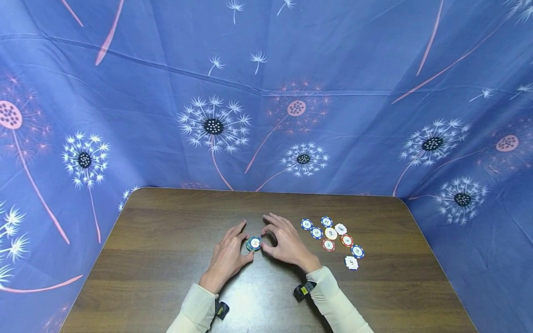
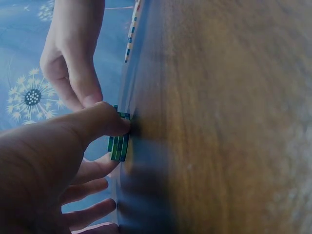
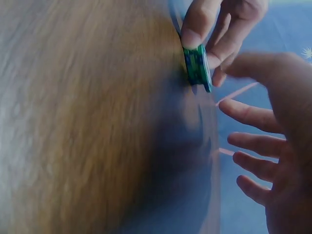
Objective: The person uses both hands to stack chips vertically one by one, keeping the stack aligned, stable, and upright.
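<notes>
A short stack of poker chips (image 1: 253,243), blue-rimmed on top with green edges below, stands on the wooden table. My left hand (image 1: 226,256) holds it from the left, thumb and index finger at its sides. In the left wrist view the thumb lies across the stacked chips (image 2: 117,148), the other fingers spread behind. Just right of the stack is my right hand (image 1: 287,240), its fingers loosely bent and apart. The right wrist view shows its blurred thumb (image 3: 258,68) close to the stack (image 3: 197,66); nothing is gripped there.
To the right, several loose poker chips lie flat on the table (image 1: 187,212): blue chips (image 1: 316,232), red chips (image 1: 328,245), a cream chip (image 1: 331,233) and white chips (image 1: 351,263). A blue dandelion-print cloth (image 1: 258,115) hangs behind the table's far edge and along both sides.
</notes>
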A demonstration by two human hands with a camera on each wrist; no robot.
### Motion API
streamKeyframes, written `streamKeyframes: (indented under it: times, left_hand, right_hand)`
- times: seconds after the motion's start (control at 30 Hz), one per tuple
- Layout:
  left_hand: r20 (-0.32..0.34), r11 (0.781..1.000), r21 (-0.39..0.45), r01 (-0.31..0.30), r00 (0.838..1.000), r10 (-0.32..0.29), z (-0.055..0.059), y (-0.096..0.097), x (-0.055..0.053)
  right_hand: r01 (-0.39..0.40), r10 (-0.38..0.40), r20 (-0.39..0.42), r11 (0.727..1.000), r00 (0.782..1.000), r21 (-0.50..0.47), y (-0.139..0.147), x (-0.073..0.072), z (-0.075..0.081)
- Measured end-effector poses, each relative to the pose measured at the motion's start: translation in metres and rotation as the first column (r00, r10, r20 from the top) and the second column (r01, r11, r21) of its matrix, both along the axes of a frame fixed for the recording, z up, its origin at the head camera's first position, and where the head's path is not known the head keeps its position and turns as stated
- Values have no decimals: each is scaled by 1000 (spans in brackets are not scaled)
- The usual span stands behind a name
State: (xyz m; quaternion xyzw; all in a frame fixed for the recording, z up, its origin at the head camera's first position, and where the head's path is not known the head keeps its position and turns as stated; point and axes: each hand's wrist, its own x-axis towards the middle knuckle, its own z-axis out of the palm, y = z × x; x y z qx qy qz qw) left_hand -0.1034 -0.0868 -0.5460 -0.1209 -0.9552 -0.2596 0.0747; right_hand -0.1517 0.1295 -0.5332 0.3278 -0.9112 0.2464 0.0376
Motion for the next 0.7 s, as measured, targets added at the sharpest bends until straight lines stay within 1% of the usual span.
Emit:
streamKeyframes:
  times: [0.07, 0.23, 0.4, 0.7]
  left_hand:
    - [3, 1000, 4, -4, 1000, 4, 0, 0, 0]
    - [17, 1000, 9, -8, 1000, 8, 0, -1, 0]
    - [21, 1000, 8, -7, 1000, 6, 1, -1, 0]
    - [20, 1000, 17, -5, 1000, 5, 0, 0, 0]
  right_hand:
    - [0, 0, -7, 1000, 1000, -7, 3, 0, 0]
    - [-16, 17, -22, 1000, 1000, 17, 6, 1, -3]
    - [-43, 44, -22, 999, 999, 27, 5, 1, -7]
    - [-49, 49, -14, 998, 999, 29, 2, 2, -6]
